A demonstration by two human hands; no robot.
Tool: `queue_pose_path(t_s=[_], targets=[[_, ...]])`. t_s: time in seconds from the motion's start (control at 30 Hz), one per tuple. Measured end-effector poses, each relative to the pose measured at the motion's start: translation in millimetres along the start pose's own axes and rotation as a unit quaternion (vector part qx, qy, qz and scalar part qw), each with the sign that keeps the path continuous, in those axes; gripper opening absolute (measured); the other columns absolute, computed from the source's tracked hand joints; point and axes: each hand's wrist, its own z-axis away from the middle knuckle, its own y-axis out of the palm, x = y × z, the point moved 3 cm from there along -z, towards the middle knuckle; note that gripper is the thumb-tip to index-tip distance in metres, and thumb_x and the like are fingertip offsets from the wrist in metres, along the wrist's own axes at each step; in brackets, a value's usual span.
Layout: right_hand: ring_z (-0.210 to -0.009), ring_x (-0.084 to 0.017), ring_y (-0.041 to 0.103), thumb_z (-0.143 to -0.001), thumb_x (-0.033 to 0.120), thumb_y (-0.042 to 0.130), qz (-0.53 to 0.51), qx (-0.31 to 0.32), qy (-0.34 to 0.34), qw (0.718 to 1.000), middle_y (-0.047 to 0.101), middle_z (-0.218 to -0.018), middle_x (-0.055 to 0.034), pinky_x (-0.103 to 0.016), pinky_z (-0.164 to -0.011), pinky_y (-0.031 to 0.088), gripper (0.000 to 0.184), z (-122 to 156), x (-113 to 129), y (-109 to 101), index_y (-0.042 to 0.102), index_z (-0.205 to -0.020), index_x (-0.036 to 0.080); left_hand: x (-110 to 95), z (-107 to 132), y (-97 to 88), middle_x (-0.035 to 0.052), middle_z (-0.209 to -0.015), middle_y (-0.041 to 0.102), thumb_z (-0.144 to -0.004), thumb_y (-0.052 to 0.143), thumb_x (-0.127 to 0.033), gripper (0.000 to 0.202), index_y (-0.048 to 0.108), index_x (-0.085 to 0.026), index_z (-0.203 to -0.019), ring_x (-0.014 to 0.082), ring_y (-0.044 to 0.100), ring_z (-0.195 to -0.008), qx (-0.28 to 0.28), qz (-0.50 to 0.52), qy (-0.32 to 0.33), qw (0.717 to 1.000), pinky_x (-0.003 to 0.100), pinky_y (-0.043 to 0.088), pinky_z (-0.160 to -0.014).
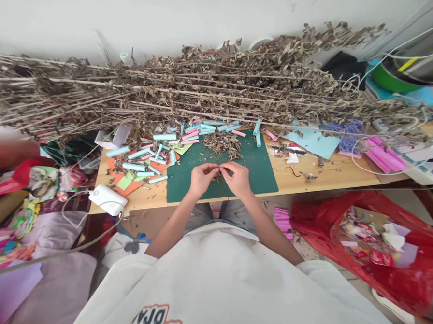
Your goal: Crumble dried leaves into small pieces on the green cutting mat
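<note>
My left hand (202,178) and my right hand (236,176) meet fingertip to fingertip over the front of a dark green cutting mat (260,172). Both are closed in a pinch. Whatever lies between the fingers is too small to make out. Brown crumbs show just below them, and a pile of crumbled dried leaves (223,144) lies right behind them on the mat. To the left of the mat, rolled blue paper tubes (134,167) are scattered with smaller pink paper rolls (190,135), some on orange paper (132,186).
Long dried stalks with leaves (169,92) span the back of the wooden table (326,173). A white power bank (108,199) with a cable sits at the left front edge. Light blue paper (319,142) lies right. A red plastic bag (321,224) of scraps stands below.
</note>
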Motion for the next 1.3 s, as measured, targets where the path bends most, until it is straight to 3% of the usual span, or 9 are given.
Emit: queue_pose_path(t_s=[0.13,0.33,0.5,0.7,0.87,1.0,1.13,1.23,1.3], targets=[[-0.072,-0.017,0.064,-0.085,0.020,0.053,0.029,-0.003,-0.017,0.999,0.070,-0.084,-0.0058,-0.030,-0.073,0.053,0.015,3.0,3.0,4.3,0.068,-0.085,0.020,-1.6,3.3,1.8,0.0045,-0.078,0.072,-0.074,0.071,-0.032,0.020,0.071,-0.015,-0.085,0.0154,0.066,-0.070,-0.008,-0.081,0.047,0.996,0.027,0.053,-0.068],[-0.069,-0.017,0.064,-0.085,0.023,0.055,0.005,-0.095,0.040,0.995,0.071,-0.082,-0.0052,-0.029,-0.069,0.054,0.015,2.8,-5.5,-1.7,0.069,-0.085,0.019,-8.6,4.2,0.7,0.0031,-0.070,0.070,-0.075,0.071,-0.035,0.022,0.073,-0.014,-0.084,0.0128,0.062,-0.062,-0.037,-0.069,0.043,0.996,0.024,0.049,-0.060],[-0.077,-0.019,0.068,-0.084,0.021,0.056,0.001,-0.055,0.040,0.998,0.074,-0.089,-0.0062,-0.031,-0.073,0.056,0.017,0.4,-12.6,-2.2,0.073,-0.088,0.019,-5.6,-1.4,-4.5,0.0043,-0.070,0.072,-0.070,0.077,-0.036,0.028,0.076,-0.013,-0.086,0.0133,0.062,-0.062,-0.056,0.005,0.011,0.998,0.027,0.052,-0.064],[-0.079,-0.018,0.069,-0.083,0.023,0.062,-0.044,-0.024,0.014,0.999,0.074,-0.093,-0.0054,-0.030,-0.074,0.057,0.016,1.4,-1.2,-2.5,0.073,-0.095,0.021,2.5,-4.0,-1.5,0.0059,-0.079,0.075,-0.070,0.076,-0.034,0.030,0.076,-0.013,-0.092,0.0140,0.065,-0.066,-0.028,0.020,0.005,0.999,0.028,0.054,-0.069],[-0.079,-0.018,0.068,-0.086,0.023,0.057,-0.009,-0.034,-0.020,0.999,0.074,-0.087,-0.0051,-0.032,-0.077,0.056,0.015,2.2,0.0,-2.2,0.073,-0.085,0.021,0.8,-1.8,0.8,0.0046,-0.073,0.073,-0.080,0.066,-0.035,0.025,0.075,-0.014,-0.089,0.0142,0.064,-0.063,-0.012,-0.087,0.034,0.996,0.026,0.052,-0.064],[-0.075,-0.018,0.067,-0.083,0.020,0.057,0.028,-0.031,-0.027,0.999,0.072,-0.082,-0.0052,-0.031,-0.074,0.055,0.014,3.5,-1.5,1.0,0.071,-0.083,0.020,-11.4,5.4,3.4,0.0034,-0.075,0.072,-0.085,0.061,-0.030,0.019,0.074,-0.016,-0.085,0.0132,0.063,-0.065,-0.015,-0.221,0.110,0.969,0.023,0.049,-0.064],[-0.069,-0.017,0.066,-0.079,0.019,0.058,0.033,-0.058,0.011,0.998,0.071,-0.078,-0.0044,-0.030,-0.070,0.054,0.012,3.7,-5.0,1.7,0.070,-0.081,0.020,-20.9,11.8,6.8,0.0037,-0.078,0.071,-0.086,0.059,-0.025,0.017,0.073,-0.016,-0.082,0.0125,0.061,-0.067,-0.025,-0.286,0.174,0.942,0.023,0.046,-0.066],[-0.066,-0.017,0.066,-0.079,0.022,0.060,0.012,-0.091,0.050,0.995,0.072,-0.078,-0.0044,-0.030,-0.068,0.055,0.012,2.6,-10.3,-3.0,0.071,-0.080,0.020,-21.6,11.6,4.4,0.0038,-0.077,0.071,-0.087,0.059,-0.029,0.021,0.074,-0.016,-0.083,0.0126,0.060,-0.066,-0.039,-0.279,0.170,0.944,0.023,0.046,-0.065],[-0.070,-0.018,0.068,-0.082,0.023,0.059,-0.008,-0.079,0.051,0.996,0.074,-0.083,-0.0053,-0.031,-0.069,0.056,0.014,1.5,-11.2,-5.6,0.073,-0.083,0.020,-18.5,9.1,1.1,0.0030,-0.072,0.070,-0.087,0.059,-0.034,0.024,0.074,-0.016,-0.083,0.0126,0.059,-0.062,-0.041,-0.263,0.141,0.953,0.023,0.045,-0.061]])
